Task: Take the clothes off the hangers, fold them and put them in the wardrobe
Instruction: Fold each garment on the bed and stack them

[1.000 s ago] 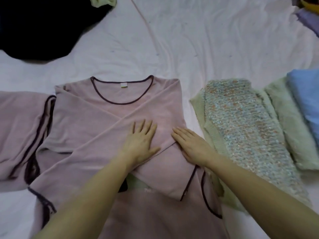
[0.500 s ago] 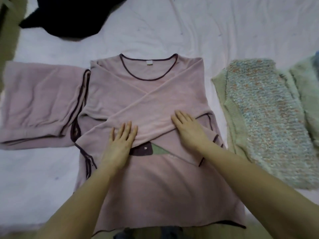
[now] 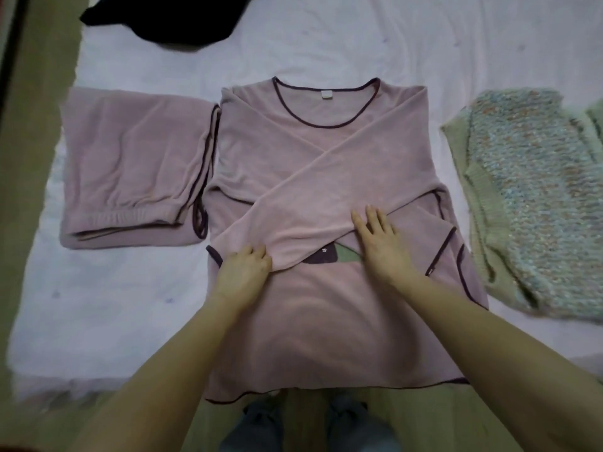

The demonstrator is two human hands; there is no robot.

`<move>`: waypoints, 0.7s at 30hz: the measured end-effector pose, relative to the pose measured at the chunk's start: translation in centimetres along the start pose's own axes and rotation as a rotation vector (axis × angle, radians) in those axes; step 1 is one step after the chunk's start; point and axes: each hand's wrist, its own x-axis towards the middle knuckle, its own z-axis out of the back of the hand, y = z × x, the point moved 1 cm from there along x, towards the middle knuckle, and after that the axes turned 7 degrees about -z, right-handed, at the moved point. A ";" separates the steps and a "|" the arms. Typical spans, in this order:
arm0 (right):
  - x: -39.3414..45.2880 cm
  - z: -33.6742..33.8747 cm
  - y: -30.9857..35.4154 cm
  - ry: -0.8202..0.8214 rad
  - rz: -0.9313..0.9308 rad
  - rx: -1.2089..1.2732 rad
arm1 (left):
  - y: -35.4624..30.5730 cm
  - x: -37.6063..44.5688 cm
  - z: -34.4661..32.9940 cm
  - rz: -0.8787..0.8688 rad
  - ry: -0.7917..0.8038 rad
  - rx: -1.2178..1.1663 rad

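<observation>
**Pink top mid-fold; wardrobe step not begun**

Head view: pink top (image 3: 329,203) lies flat at frame centre on the bed (image 3: 326,44), both sleeves crossed over the chest. Left hand (image 3: 243,272) has fingers curled round the lower sleeve's edge. Right hand (image 3: 380,243) presses flat, fingers straight, on the crossing. Folded pink trousers (image 3: 130,168) at left; folded knit sweater (image 3: 528,197) at right; dark garment (image 3: 169,17) at upper left, unfolded. Judgement: body fold pending; no wardrobe in view.
</observation>
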 end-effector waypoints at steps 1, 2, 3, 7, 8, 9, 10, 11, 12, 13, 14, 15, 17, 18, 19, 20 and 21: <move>-0.1 0.0 0.5 -0.008 -0.009 -0.005 | 0.1 -0.2 0.5 -0.041 0.028 -0.003; -0.1 -0.2 0.9 -0.028 -0.019 0.003 | 0.3 -0.2 1.1 -0.054 0.021 -0.002; -0.1 -0.3 1.6 -0.051 -0.019 0.030 | 0.5 -0.2 1.5 -0.042 0.014 -0.037; -0.2 -0.7 4.9 -0.085 0.090 0.172 | 1.9 2.0 2.3 -0.095 -0.381 -0.176; -0.3 -0.8 5.3 -0.066 0.131 0.135 | 2.0 2.6 2.1 -0.142 -0.472 -0.153; -0.4 -1.0 5.5 -0.041 0.159 0.100 | 2.1 3.1 2.0 -0.205 -0.477 -0.129; -0.3 -1.2 5.3 -0.017 0.182 0.067 | 2.3 3.5 1.3 -0.274 -0.365 -0.094; -0.2 -1.3 4.7 0.003 0.218 0.023 | 2.3 3.7 0.1 -0.332 -0.228 -0.062; -0.2 -1.3 4.1 0.029 0.257 -0.041 | 2.4 3.8 -0.9 -0.369 -0.055 -0.050; -0.2 -1.2 3.5 0.053 0.291 -0.105 | 2.6 3.6 -1.4 -0.380 0.061 -0.106; -0.1 -1.0 3.3 0.083 0.305 -0.143 | 2.7 3.4 -1.4 -0.368 0.104 -0.225; 0.1 -0.7 3.4 0.115 0.297 -0.136 | 2.9 3.3 -1.1 -0.348 0.093 -0.343; 0.5 0.1 4.4 0.157 0.213 -0.015 | 2.8 3.3 -0.3 -0.307 0.040 -0.389; 0.7 0.4 5.0 0.149 0.173 0.062 | 2.6 3.3 -0.3 -0.289 -0.003 -0.350; 0.8 0.6 5.3 0.129 0.147 0.116 | 2.3 3.1 -0.4 -0.263 -0.048 -0.317; 0.6 0.4 5.5 0.098 0.141 0.123 | 2.0 2.7 -0.7 -0.230 -0.081 -0.293; 0.4 0.1 5.6 0.069 0.158 0.085 | 1.7 2.3 -1.2 -0.187 -0.096 -0.276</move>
